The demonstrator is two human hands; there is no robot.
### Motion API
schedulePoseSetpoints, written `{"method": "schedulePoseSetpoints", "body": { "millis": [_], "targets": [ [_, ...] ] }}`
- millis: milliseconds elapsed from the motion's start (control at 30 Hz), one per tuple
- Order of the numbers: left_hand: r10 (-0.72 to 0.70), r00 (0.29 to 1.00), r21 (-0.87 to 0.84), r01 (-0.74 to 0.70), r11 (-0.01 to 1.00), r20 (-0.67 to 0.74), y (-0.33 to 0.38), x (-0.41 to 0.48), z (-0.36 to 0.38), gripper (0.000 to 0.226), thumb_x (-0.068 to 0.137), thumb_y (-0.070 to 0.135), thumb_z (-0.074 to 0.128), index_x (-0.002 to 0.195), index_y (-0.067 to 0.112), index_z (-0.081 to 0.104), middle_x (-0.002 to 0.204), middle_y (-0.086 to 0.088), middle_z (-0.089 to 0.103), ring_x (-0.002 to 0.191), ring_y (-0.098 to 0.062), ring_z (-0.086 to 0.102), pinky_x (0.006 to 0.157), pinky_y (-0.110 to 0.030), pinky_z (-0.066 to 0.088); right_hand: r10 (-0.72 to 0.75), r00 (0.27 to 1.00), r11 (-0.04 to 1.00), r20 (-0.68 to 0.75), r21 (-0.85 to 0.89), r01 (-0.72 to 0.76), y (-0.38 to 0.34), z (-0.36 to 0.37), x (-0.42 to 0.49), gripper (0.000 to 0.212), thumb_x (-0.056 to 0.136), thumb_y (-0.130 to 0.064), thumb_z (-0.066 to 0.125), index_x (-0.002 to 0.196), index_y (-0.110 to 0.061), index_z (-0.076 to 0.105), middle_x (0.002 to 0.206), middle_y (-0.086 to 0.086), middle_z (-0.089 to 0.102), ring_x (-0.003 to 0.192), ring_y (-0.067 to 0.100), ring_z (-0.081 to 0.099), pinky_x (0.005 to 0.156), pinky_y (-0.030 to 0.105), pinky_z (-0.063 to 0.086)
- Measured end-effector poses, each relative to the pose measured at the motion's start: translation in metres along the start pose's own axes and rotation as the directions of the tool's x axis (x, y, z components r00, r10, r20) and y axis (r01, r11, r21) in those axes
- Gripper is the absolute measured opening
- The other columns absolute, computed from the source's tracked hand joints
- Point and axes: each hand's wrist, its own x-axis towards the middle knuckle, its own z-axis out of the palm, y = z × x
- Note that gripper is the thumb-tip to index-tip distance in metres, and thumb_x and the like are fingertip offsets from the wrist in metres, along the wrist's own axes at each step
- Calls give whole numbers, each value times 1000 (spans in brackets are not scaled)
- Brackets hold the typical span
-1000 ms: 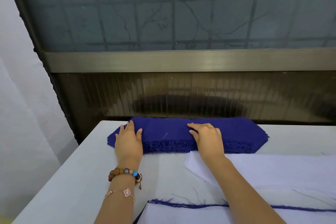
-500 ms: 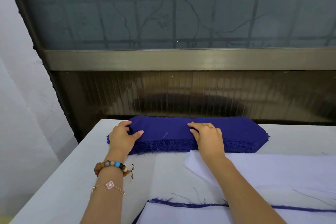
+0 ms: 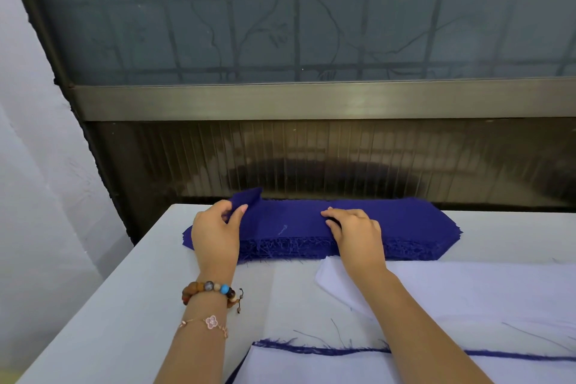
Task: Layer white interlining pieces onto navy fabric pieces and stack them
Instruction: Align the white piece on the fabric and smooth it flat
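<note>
Nearest, at the bottom edge of the view, a layered interlining piece (image 3: 327, 368) lies on a navy piece whose frayed navy edge (image 3: 420, 352) shows along its far side. By that, at least one pair looks made. How many lie under it cannot be seen.

Just beyond, to the right on the counter (image 3: 124, 305), loose white interlining (image 3: 473, 287) lies spread flat, its near corner passing under the right forearm.

Farther on, both hands are at the navy stack (image 3: 405, 221), which sits along the counter's far edge. The left grip (image 3: 215, 234), with bead bracelets on its wrist, pinches the raised corner of the top navy piece (image 3: 249, 198) between thumb and fingers, peeling it up from the stack's left end. The right grip (image 3: 355, 234) rests on the stack's middle with bent fingers, seemingly holding the pile down. Whether it has hold of a layer cannot be told.

The stack is thick, with many frayed layers along its near face. Most of the work therefore seems left: free this piece, lay it down, cover it with interlining, and repeat. Behind the counter stands a dark ribbed panel under a frosted window.
</note>
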Motion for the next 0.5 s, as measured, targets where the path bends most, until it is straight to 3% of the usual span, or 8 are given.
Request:
{"method": "schedulePoseSetpoints", "body": {
  "millis": [133,200,233,300,333,400,500],
  "targets": [
    [18,996,-93,-26,995,-82,-6,0,-3,30,95,25,61,71,6,59,61,-2,53,62,-17,48,57,-17,31,-11,1000,999,-25,33,12,0,-1,-1,34,101,-33,43,133,-31,54,134,-5,53,123,15,44,98,29,38],
    [1,996,-201,-19,979,-86,-8,-1,-5,26,97,21,57,77,6,64,64,2,55,61,-12,48,55,-8,30,-14,999,998,-46,58,16,1,-1,-1,34,100,-32,46,133,-31,52,130,-4,50,119,15,43,96,28,38],
    [-13,998,-271,-6,962,-68,-9,-1,-6,22,98,20,55,91,5,69,74,0,62,69,-12,55,60,-5,34,-14,999,998,-47,67,17,0,-3,-1,37,99,-31,48,136,-32,48,129,-4,49,119,15,43,96,29,39],
    [-71,997,-440,65,896,2,-9,1,-6,26,100,20,51,118,9,67,99,-2,69,91,-15,63,74,-13,47,-27,999,997,-30,69,29,-2,-5,-1,48,99,-29,50,144,-33,35,129,-3,49,119,16,44,95,33,42],
    [-107,993,-534,119,837,52,-9,3,-5,26,101,20,50,121,13,65,105,-2,70,100,-18,64,81,-23,52,-41,999,998,-18,57,42,-4,-7,0,56,98,-28,51,148,-35,26,128,-2,50,118,16,45,94,35,45],
    [-159,974,-658,226,719,160,-10,3,-5,20,101,20,50,114,22,65,110,-3,70,108,-22,64,91,-38,53,-69,997,997,14,27,69,-5,-11,4,74,97,-27,54,152,-37,6,121,-1,54,112,17,49,88,38,50],
    [-195,947,-702,321,636,257,-11,3,-7,20,102,19,48,107,28,65,109,-2,71,110,-23,65,94,-42,53,-100,990,995,98,35,97,-4,-20,13,93,93,-23,60,150,-38,-11,106,3,57,95,17,55,78,38,54]
  ]
}}
